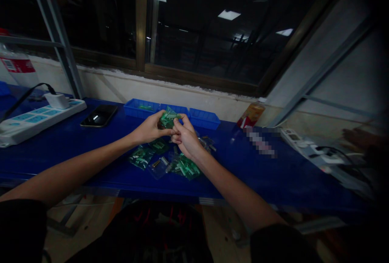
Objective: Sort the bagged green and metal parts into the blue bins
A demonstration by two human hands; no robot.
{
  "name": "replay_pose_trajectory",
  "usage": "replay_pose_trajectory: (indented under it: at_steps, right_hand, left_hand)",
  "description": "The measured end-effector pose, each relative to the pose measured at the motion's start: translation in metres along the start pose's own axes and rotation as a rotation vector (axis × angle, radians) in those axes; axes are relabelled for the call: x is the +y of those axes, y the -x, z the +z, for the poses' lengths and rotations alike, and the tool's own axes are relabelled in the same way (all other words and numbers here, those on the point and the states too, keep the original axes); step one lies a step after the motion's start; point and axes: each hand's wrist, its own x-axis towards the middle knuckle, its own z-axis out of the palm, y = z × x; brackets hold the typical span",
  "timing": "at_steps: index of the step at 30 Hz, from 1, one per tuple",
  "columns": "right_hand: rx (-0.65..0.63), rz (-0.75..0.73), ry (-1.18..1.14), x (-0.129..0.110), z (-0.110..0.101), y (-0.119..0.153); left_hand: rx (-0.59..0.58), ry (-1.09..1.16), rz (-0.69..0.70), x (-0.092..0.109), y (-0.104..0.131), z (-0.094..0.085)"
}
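Between both hands, above the middle of the blue table, is a small clear plastic bag [169, 119] of green pieces. My left hand [152, 128] grips its left side, thumb below and fingers above. On the right side, my right hand [186, 135] pinches the bag's edge with thumb and fingers. Beneath them lie several similar bags: a green one [141, 157] to the left and another green one [187, 167] to the right. A clear bag [159, 167] with metal-looking cylinders lies between these. What the green pieces are, I cannot make out.
Blue bins [203, 118] stand in a row along the wall behind my hands. A phone [99, 116] and a white power strip [42, 121] lie to the left. At the right are a drink bottle [251, 114] and another power strip [304, 143] with cables.
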Motion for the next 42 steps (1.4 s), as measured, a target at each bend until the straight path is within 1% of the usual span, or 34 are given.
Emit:
replay_pose_trajectory:
  at_steps: [3, 6, 9, 11, 12, 14, 15, 17, 18, 20, 22, 24, 25, 27, 29, 30, 31, 32, 34, 35, 37, 40, 42]
  right_hand:
    - [-0.054, 0.005, -0.001, -0.001, -0.001, 0.001]
    - [-0.109, 0.003, 0.012, -0.002, -0.002, 0.001]
    - [-0.110, -0.015, 0.075, 0.000, -0.003, -0.002]
    - [-0.053, -0.084, 0.196, 0.004, -0.004, -0.004]
    - [-0.016, -0.139, 0.283, 0.006, -0.006, -0.005]
    - [0.041, -0.267, 0.489, 0.011, -0.012, -0.007]
    - [0.055, -0.327, 0.591, 0.012, -0.015, -0.008]
    - [0.065, -0.417, 0.750, 0.014, -0.023, -0.010]
    - [0.070, -0.450, 0.802, 0.014, -0.026, -0.011]
    - [0.084, -0.506, 0.871, 0.014, -0.030, -0.013]
    - [0.087, -0.551, 0.918, 0.012, -0.031, -0.014]
    - [0.075, -0.581, 0.942, 0.010, -0.030, -0.014]
    - [0.064, -0.587, 0.942, 0.010, -0.030, -0.014]
    - [0.052, -0.595, 0.930, 0.008, -0.029, -0.014]
    - [0.058, -0.610, 0.945, 0.007, -0.030, -0.014]
    - [0.067, -0.623, 0.967, 0.006, -0.031, -0.014]
    - [0.075, -0.639, 0.994, 0.006, -0.033, -0.015]
    - [0.079, -0.655, 1.021, 0.005, -0.034, -0.015]
    - [0.077, -0.681, 1.057, 0.005, -0.035, -0.016]
    - [0.072, -0.689, 1.065, 0.005, -0.036, -0.017]
    - [0.066, -0.697, 1.076, 0.004, -0.036, -0.018]
    - [0.067, -0.684, 1.103, 0.001, -0.039, -0.019]
    - [0.069, -0.658, 1.127, -0.001, -0.044, -0.021]
  left_hand:
    - [-0.039, -0.014, -0.023, 0.005, 0.000, -0.003]
    - [-0.041, -0.031, -0.026, 0.008, -0.001, -0.006]
    - [0.024, -0.058, -0.020, 0.007, -0.003, -0.008]
    - [0.116, -0.037, -0.062, 0.003, -0.004, -0.009]
    - [0.161, -0.021, -0.122, 0.000, -0.005, -0.010]
    - [0.194, 0.028, -0.317, -0.005, -0.005, -0.011]
    - [0.175, 0.072, -0.431, -0.006, -0.006, -0.013]
    - [0.098, 0.213, -0.623, -0.007, -0.007, -0.015]
    - [0.058, 0.295, -0.688, -0.005, -0.007, -0.015]
    - [0.012, 0.424, -0.751, -0.001, -0.008, -0.015]
    - [0.030, 0.454, -0.734, 0.003, -0.009, -0.013]
    - [0.091, 0.378, -0.652, 0.005, -0.009, -0.012]
    - [0.121, 0.298, -0.591, 0.005, -0.009, -0.012]
    - [0.175, 0.030, -0.437, 0.004, -0.009, -0.018]
    - [0.250, -0.336, -0.253, 0.003, -0.009, -0.031]
    - [0.321, -0.515, -0.168, 0.002, -0.009, -0.040]
    - [0.392, -0.645, -0.122, 0.002, -0.009, -0.049]
    - [0.453, -0.728, -0.100, 0.001, -0.010, -0.059]
    - [0.496, -0.826, -0.077, -0.001, -0.013, -0.076]
    - [0.499, -0.872, -0.075, -0.003, -0.015, -0.083]
    - [0.466, -0.955, -0.090, -0.009, -0.022, -0.092]
    - [0.316, -1.047, -0.156, -0.022, -0.028, -0.097]
    - [0.193, -1.089, -0.203, -0.028, -0.024, -0.093]
